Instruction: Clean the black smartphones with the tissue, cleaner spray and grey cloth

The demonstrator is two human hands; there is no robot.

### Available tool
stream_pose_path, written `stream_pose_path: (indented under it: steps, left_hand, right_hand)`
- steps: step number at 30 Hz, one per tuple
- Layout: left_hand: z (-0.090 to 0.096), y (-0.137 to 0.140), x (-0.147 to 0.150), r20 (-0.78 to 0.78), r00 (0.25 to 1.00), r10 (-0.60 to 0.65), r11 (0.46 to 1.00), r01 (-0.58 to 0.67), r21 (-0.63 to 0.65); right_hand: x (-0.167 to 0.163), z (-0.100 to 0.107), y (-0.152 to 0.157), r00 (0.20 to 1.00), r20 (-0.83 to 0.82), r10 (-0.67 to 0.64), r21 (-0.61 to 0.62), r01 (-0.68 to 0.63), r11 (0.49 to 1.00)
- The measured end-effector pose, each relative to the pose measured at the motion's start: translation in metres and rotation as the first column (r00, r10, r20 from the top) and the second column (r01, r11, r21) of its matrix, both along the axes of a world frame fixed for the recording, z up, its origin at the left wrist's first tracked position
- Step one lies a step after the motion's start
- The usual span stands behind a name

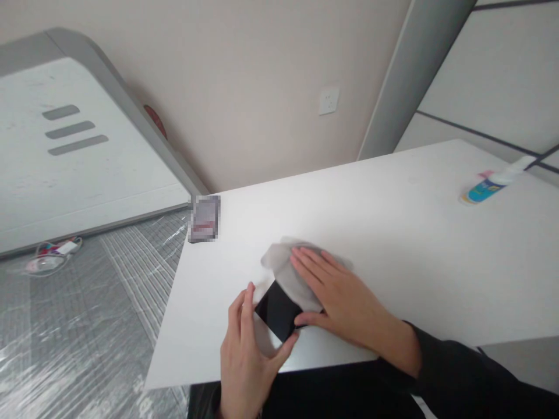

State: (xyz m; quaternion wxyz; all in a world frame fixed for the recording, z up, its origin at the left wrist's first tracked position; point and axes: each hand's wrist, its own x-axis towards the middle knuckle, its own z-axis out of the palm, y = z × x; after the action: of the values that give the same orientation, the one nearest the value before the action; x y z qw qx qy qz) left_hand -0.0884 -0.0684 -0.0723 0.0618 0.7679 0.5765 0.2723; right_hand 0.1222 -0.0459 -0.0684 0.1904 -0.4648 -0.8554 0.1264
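A flat black object with straight edges, of a kind I cannot make out [279, 311], lies on the white table near its front edge. My left hand [250, 349] grips it along the left side, with the thumb at its near corner and the fingers at its far-left edge. A thin light-grey cloth [283, 262] covers the far-right part of the black object. Flat over the cloth lies my right hand [329, 285], pressing it down with long fingers; its thumb rests at the black object's right edge. How far that object reaches under the cloth is hidden.
At the table's [371, 215] far-left corner sits a small item [205, 218], blurred by pixels. A white bottle with a blue label [484, 189] lies or leans at the far right. A wall socket [329, 100] is behind. Left stands a grey-white panel [87, 145] above plastic-covered floor.
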Motion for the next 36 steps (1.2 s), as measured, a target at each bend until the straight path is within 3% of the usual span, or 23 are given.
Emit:
stream_pose_path:
  steps: [2,6,7,11,13,15,16,17,21,23,26,28,32,34,36]
  left_hand:
    - [0.0,0.0,0.0,-0.003,1.0,-0.011,1.0,0.011,0.007]
    - [0.0,-0.001,0.0,-0.012,1.0,-0.017,1.0,0.017,0.012]
    - [0.0,-0.001,0.0,-0.012,1.0,-0.013,1.0,0.013,0.015]
    - [-0.002,-0.003,0.002,-0.022,1.0,-0.009,0.999,0.01,0.038]
    - [-0.002,-0.003,0.003,-0.029,1.0,-0.006,0.999,0.008,0.052]
    - [-0.002,-0.003,0.003,-0.029,1.0,0.004,0.998,-0.003,0.059]
    - [-0.002,-0.003,0.004,-0.027,1.0,0.009,0.998,-0.007,0.057]
    - [-0.001,-0.004,0.004,-0.025,1.0,0.01,0.999,-0.008,0.053]
    - [0.0,-0.004,0.006,-0.031,1.0,0.003,1.0,-0.002,0.027]
    - [-0.001,-0.005,0.006,-0.044,0.999,0.011,1.0,-0.009,0.025]
    - [-0.001,-0.005,0.007,-0.049,0.998,0.027,0.999,-0.026,0.025]
    - [0.001,-0.005,0.007,-0.039,0.999,0.023,1.0,-0.022,0.02]
    - [0.004,-0.004,0.01,-0.023,1.0,0.013,1.0,-0.013,0.02]
    - [0.004,-0.004,0.01,-0.024,1.0,0.019,0.999,-0.018,0.028]
    - [0.003,-0.004,0.01,-0.024,1.0,0.021,0.999,-0.02,0.026]
  right_hand:
    - [-0.001,0.001,-0.003,0.998,0.005,-0.056,0.003,0.056,0.998]
    - [-0.004,0.005,-0.01,0.972,-0.072,0.222,-0.054,-0.226,0.973]
    - [-0.003,0.005,-0.008,0.977,-0.063,0.203,-0.061,-0.207,0.976]
    - [-0.005,0.004,-0.003,0.996,0.039,-0.085,0.002,0.085,0.996]
    - [-0.01,0.003,-0.009,0.998,0.026,0.057,0.02,-0.058,0.998]
    - [-0.013,0.004,-0.015,0.964,0.017,0.264,0.019,-0.265,0.964]
    - [-0.012,0.004,-0.015,0.957,0.014,0.289,-0.007,-0.289,0.957]
    - [-0.01,0.004,-0.013,0.962,0.02,0.274,-0.02,-0.273,0.962]
    - [-0.005,0.001,-0.003,0.998,0.066,-0.021,0.001,0.021,1.0]
    - [-0.01,-0.001,-0.007,0.995,0.024,0.099,-0.013,-0.099,0.995]
    - [-0.011,-0.002,-0.012,0.944,0.001,0.329,-0.053,-0.328,0.943]
    - [0.001,-0.003,-0.006,0.953,0.052,0.299,-0.025,-0.298,0.954]
    - [0.026,-0.006,0.011,0.991,0.124,0.052,0.155,-0.071,0.985]
    - [0.025,-0.006,0.006,0.99,0.118,0.074,0.169,-0.093,0.981]
    - [0.017,-0.004,-0.006,0.978,0.106,0.18,0.129,-0.193,0.973]
